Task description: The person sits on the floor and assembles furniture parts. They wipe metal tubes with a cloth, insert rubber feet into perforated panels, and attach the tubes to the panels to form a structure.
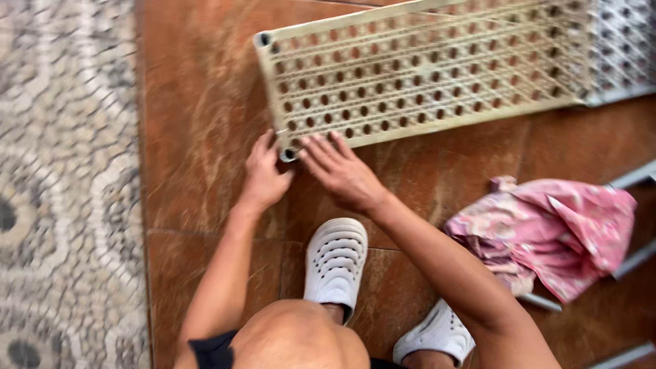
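White clogs: a pair of white perforated rubber clogs [336, 263] is standing on the floor at the near edge, the left one fully showing, the right one half hidden under the right forearm.
Floor: the reddish-brown glossy tiled floor [198, 123] is carrying everything; a grout line is running across it just beyond the knees.
Rug: a grey and cream patterned rug [65, 184] is lying along the floor's left edge, its border running straight from near to far.
Cloth: a crumpled pink floral cloth [547, 229] is lying towards the right edge, draped partly over thin grey metal bars [632, 260].
Left hand: the left hand [265, 174] is resting with fingers curled around the near-left corner of the panel, fingertips touching its edge; it is pinching that corner rather than lying flat.
Right hand: the right hand [342, 171] is lying palm down, fingers spread and open, fingertips touching the panel's near long edge just beside the same corner.
Panel: a cream plastic rectangular shelf panel with rows of round holes [424, 68] is lying flat on the tiles beyond both hands, stretching towards the far right corner, with a round socket at each left corner.
Second panel: a grey perforated plastic panel [625, 48] is touching the cream one's far right end, at the floor's far right corner.
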